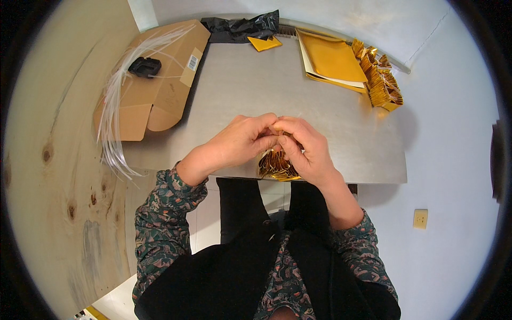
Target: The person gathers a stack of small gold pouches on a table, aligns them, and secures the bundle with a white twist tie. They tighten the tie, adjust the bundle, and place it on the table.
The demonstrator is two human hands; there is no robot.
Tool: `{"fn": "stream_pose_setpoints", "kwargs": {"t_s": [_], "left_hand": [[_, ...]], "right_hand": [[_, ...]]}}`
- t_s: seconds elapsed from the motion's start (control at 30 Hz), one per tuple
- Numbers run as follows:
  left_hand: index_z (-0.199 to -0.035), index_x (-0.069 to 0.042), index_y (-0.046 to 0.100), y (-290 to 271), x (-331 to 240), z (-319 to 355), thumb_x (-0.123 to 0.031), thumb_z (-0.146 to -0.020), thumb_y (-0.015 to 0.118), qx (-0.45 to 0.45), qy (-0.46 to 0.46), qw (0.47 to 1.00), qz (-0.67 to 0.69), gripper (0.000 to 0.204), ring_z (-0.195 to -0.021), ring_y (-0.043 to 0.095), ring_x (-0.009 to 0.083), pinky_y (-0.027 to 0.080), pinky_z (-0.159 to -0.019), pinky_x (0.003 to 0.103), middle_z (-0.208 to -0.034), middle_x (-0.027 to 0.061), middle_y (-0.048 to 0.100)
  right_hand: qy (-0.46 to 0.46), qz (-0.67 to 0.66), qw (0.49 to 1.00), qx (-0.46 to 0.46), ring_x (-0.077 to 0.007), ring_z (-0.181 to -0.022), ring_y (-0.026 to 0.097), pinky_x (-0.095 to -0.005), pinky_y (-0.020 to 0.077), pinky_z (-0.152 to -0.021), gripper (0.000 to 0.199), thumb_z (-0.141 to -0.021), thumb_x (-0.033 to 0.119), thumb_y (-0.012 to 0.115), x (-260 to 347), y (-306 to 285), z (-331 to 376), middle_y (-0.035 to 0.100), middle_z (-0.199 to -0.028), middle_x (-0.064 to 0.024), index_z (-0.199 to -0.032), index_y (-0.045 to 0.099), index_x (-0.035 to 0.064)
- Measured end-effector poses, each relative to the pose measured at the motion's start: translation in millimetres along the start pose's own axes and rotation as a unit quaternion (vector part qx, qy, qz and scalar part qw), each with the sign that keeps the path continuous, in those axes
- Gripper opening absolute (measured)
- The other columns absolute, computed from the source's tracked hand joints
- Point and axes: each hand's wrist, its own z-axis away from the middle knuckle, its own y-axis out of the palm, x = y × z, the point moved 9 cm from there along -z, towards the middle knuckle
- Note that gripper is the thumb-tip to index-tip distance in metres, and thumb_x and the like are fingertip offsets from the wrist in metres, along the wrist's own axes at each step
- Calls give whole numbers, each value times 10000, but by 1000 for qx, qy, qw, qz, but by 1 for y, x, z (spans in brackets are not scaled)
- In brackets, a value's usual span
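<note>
Near the front edge of the metal table, a bundle of pleated gold foil paper (277, 164) shows its looped folds just below my hands. My left hand (249, 137) is closed, thumb and fingers pinched together at the bundle's far end; what lies in that pinch is hidden. My right hand (306, 146) is closed too, its fingers curled over the bundle's upper part and its fingertips meeting those of my left hand. A little gold shows between the two hands.
On the left, a cardboard box (170, 98) carries long translucent plastic strips (112, 98) and a small black object (145, 67). Along the back of the table (245, 80) lie black plastic (245, 26), a gold piece (265, 44), gold sheets (333, 56) and several pleated gold bundles (385, 90).
</note>
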Motion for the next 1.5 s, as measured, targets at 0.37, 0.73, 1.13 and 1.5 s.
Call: {"fn": "stream_pose_setpoints", "kwargs": {"t_s": [0.37,0.73,1.13,1.5], "left_hand": [[-951,-15,571,2,17,7,-69,-948,683,1,-57,997,43,125,-839,655,86,547,-757,259,-879,39,696],[-838,-37,590,12,1,9,26,-873,698,-2,-30,996,81,129,-790,613,56,523,-715,234,-829,-11,650],[-902,-72,553,26,-59,7,-39,-805,683,-76,157,953,-248,166,-766,645,328,540,-634,405,-889,89,626],[-938,-76,602,17,-48,12,-45,-851,689,-96,162,955,-229,127,-807,668,300,559,-661,370,-906,88,654]], "right_hand": [[147,46,988,18,-169,-726,634,-301,504,-648,182,-897,83,702,-5,-17,19,668,-862,-90,-1076,684,58],[156,-30,984,78,-73,-724,586,-238,476,-644,72,-927,58,678,-17,-5,32,637,-834,-20,-982,688,12],[241,-126,962,25,-39,-626,541,-220,446,-555,137,-1001,106,571,-41,-8,40,590,-699,21,-1091,624,17],[263,-180,948,9,-19,-565,515,-204,402,-514,161,-953,79,637,-56,0,43,565,-639,48,-1100,648,15]]}}
